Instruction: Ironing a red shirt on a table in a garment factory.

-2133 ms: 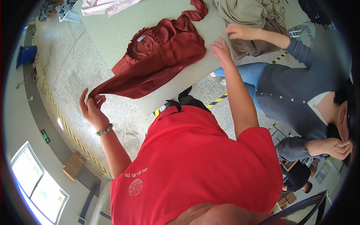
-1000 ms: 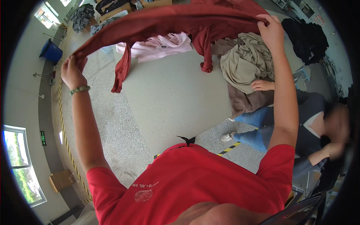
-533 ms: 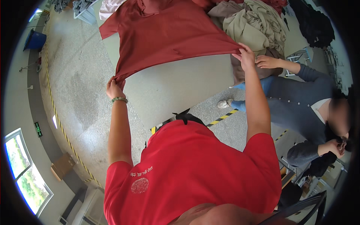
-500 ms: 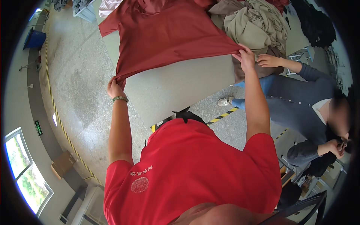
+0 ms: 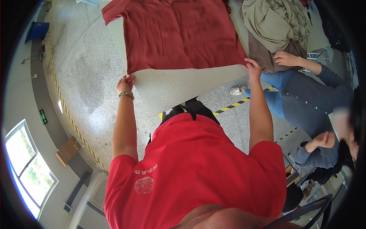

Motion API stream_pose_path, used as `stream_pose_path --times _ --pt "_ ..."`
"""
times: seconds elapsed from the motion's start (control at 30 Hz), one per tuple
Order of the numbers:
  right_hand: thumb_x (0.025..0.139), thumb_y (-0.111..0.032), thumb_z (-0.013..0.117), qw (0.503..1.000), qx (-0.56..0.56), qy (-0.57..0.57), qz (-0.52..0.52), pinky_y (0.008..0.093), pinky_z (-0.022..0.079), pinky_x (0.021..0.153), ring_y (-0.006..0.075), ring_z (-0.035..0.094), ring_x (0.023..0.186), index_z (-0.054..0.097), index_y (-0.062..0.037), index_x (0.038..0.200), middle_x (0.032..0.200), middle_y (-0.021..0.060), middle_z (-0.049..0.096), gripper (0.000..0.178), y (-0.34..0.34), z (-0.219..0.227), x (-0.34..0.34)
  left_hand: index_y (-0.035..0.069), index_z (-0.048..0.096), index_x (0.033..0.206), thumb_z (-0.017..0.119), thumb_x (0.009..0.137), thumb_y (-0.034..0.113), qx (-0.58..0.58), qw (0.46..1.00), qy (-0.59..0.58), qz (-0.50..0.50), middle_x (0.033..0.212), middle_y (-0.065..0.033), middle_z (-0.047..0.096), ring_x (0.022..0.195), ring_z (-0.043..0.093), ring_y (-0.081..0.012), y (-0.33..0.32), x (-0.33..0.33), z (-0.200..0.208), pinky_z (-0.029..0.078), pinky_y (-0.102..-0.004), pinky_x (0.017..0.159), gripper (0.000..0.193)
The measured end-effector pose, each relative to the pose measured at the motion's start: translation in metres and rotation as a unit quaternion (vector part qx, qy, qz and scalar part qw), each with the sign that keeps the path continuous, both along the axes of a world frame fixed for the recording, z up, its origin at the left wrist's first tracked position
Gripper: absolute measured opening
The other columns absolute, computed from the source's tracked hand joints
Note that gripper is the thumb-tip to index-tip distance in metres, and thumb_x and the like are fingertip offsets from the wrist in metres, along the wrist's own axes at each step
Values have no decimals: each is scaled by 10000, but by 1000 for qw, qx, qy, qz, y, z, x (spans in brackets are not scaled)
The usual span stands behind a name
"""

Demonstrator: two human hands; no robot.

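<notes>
red garment (image 5: 183,36) settled flatter, hem nearest, length running forward

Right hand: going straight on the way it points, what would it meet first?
The right hand would first meet the dark red garment, at its near right corner; whether they touch is hard to tell.

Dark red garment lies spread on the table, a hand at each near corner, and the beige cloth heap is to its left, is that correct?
Not quite: in the head view, the beige cloth heap lies to the right of the dark red garment, not left. The rest is correct.
</notes>
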State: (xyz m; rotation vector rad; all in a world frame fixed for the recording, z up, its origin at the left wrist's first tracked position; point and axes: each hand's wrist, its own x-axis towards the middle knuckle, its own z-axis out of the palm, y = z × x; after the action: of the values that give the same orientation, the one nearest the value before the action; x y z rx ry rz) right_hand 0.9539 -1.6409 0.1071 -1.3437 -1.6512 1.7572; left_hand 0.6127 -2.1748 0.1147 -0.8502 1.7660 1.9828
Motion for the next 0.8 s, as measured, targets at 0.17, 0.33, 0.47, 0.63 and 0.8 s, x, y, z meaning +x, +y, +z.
stream_pose_path --times 0.17,0.33,0.47,0.63,0.8 --pt "886 -3 592 985 160 -60 -37 315 561 731 157 623 911 610 -22 1199 1127 102 640 314 -12 -10 1 -48 525 1217 521 992 179 -18 999 6 35 1069 -202 679 893 710 -316 28 13 7 622 -359 724 319" --pt "883 -36 625 972 189 -53 -129 322 566 726 185 648 895 561 -17 1227 1093 106 646 350 -42 -27 0 -13 606 1160 638 938 213 77 995 -56 -23 1030 -148 704 850 712 -273 97 47 11 591 -321 678 319" --pt "896 -78 650 994 -6 -13 -110 316 575 706 201 677 850 524 7 1235 1035 116 656 372 -94 -1 -28 41 631 1003 693 904 204 75 982 -144 -98 907 -104 698 737 688 -217 128 60 14 565 -302 632 200" --pt "906 -102 663 990 -108 5 -89 307 580 677 202 688 816 530 19 1223 996 129 677 364 -120 16 -46 63 589 916 716 885 177 2 992 -71 -101 855 -80 672 682 660 -205 121 66 16 556 -308 606 173" --pt "910 -116 669 985 -150 12 -80 313 584 678 206 693 808 530 7 1232 981 137 692 372 -130 20 -56 56 537 945 704 890 146 41 998 -11 -51 870 -85 665 729 690 -245 118 68 20 577 -341 610 198"
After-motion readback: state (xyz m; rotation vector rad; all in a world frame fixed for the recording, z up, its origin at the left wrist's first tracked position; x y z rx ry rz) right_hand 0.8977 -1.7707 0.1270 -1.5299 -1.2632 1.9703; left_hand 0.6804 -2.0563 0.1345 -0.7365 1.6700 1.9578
